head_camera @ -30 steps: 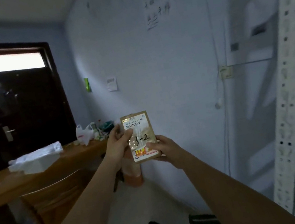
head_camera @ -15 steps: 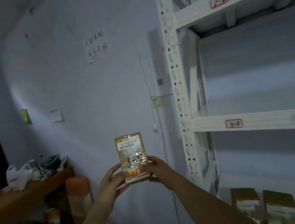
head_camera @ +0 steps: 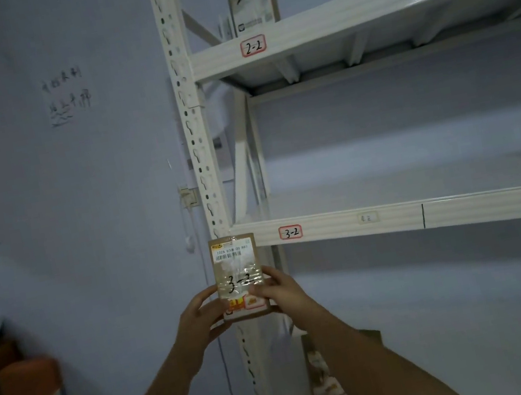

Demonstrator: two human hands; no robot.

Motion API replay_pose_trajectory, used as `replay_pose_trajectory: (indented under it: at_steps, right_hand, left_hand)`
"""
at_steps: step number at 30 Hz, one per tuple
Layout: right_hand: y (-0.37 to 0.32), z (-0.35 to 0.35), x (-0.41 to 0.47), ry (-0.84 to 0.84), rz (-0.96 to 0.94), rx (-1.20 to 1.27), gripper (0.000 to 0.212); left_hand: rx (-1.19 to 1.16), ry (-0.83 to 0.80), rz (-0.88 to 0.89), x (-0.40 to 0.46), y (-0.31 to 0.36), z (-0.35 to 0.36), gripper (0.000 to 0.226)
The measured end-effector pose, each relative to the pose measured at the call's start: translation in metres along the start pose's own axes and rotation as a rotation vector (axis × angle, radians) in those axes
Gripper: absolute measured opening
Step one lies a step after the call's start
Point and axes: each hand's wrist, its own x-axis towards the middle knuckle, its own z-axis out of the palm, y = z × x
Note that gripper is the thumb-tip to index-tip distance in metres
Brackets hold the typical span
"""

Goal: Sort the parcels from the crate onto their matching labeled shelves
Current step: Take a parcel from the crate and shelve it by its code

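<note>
Pale blue walls back a white metal shelving rack (head_camera: pixel 198 159) whose front edges carry red-bordered labels, "2-2" (head_camera: pixel 253 46) on the upper shelf and "3-2" (head_camera: pixel 290 232) on the one below. Both hands hold a small brown parcel (head_camera: pixel 236 267) upright in the air before the rack's left post, just left of the "3-2" label. It bears a white barcode sticker, glossy tape over a handwritten "3-2", and a red-and-yellow label near its bottom, where the left hand (head_camera: pixel 200 319) and right hand (head_camera: pixel 284 292) grip its lower edges.

The cardboard parcel (head_camera: pixel 237 271) wears glossy clear tape and a paper label — the painted-metal shelf (head_camera: pixel 429 214) looks smooth, faintly shiny.
</note>
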Motion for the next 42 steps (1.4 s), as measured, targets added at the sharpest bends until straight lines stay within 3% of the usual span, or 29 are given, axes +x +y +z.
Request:
replay_pose_trajectory:
  at_steps: [9, 18, 25, 33, 42]
  right_hand:
    - [-0.056, -0.057, -0.023, 0.168, -0.134, -0.042, 0.057]
    - [-0.132, -0.069, -0.012, 0.384, -0.3, -0.233, 0.057]
    - [-0.18, -0.075, 0.006, 0.418, -0.339, -0.277, 0.045]
    - [-0.16, -0.09, 0.051, 0.575, -0.229, -0.345, 0.05]
    - [-0.13, -0.101, 0.073, 0.568, -0.195, -0.433, 0.047]
  left_hand:
    - [-0.104, -0.122, 0.1, 0.017, 0.038, 0.073, 0.037]
    - [-0.142, -0.287, 0.256, 0.051, 0.114, 0.104, 0.034]
    - [-0.117, -0.358, 0.321, 0.093, 0.154, 0.12, 0.034]
    - [-0.003, -0.373, 0.262, 0.131, 0.131, 0.132, 0.033]
    - [0.156, -0.371, 0.265, 0.148, 0.108, 0.129, 0.032]
